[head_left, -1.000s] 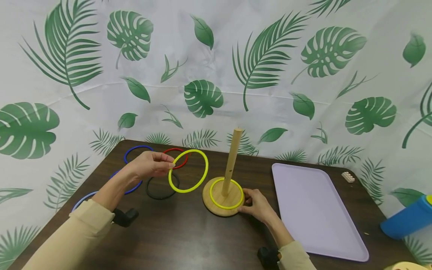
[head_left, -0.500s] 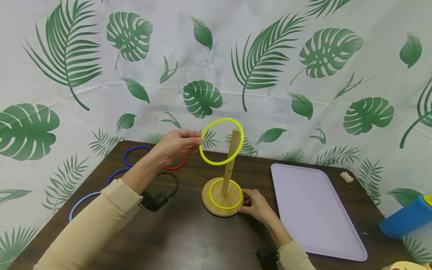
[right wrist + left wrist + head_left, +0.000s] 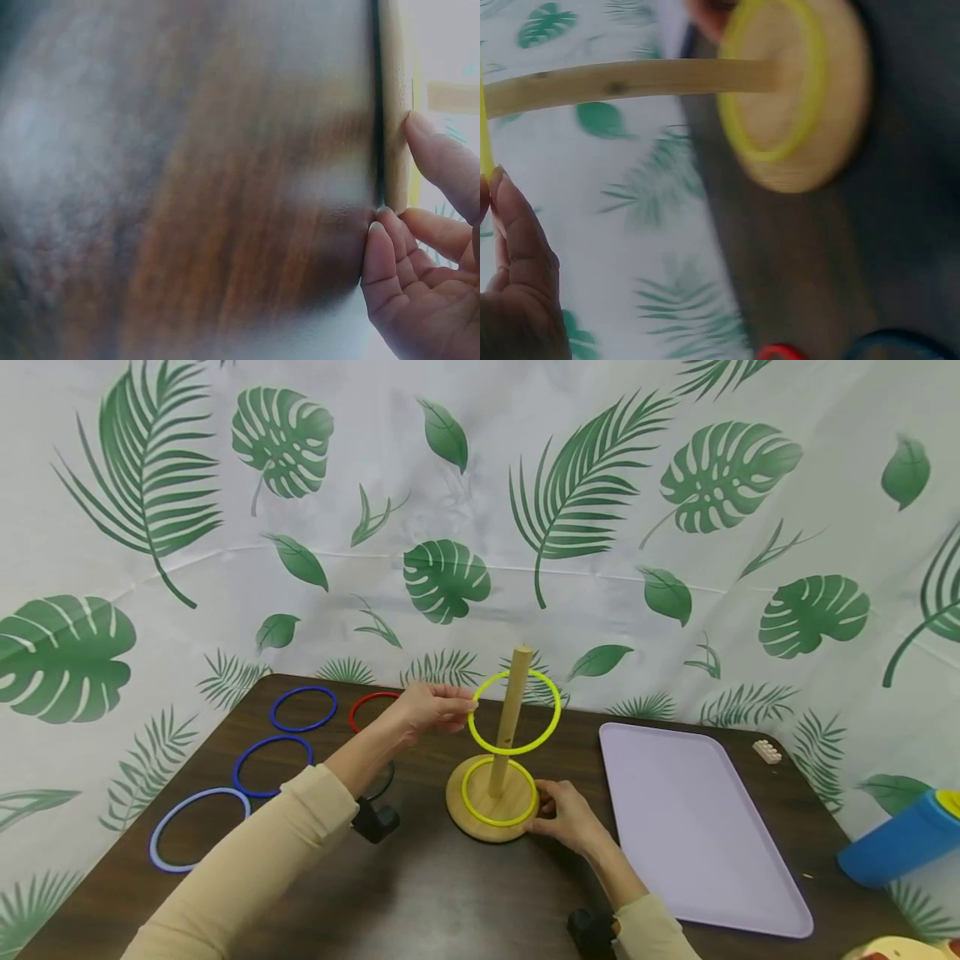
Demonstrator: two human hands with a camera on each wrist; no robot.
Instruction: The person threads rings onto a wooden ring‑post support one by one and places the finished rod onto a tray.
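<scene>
Ring [image 3: 557, 706] (upper yel.) around peg [image 3: 512, 702], pinched w/ L fingers [image 3: 459, 704].

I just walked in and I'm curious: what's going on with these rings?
The person's left hand pinches a thin, bright-yellow ring that is around the wooden post, partway down. The right hand grips the edge of the round wooden base, where another yellow ring lies around the post's foot. More coloured rings lie on the dark-brown table.

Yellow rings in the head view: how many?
2: upper ring around the post, pinched by the left hand; lower ring on the wooden base. No others visible.
</scene>
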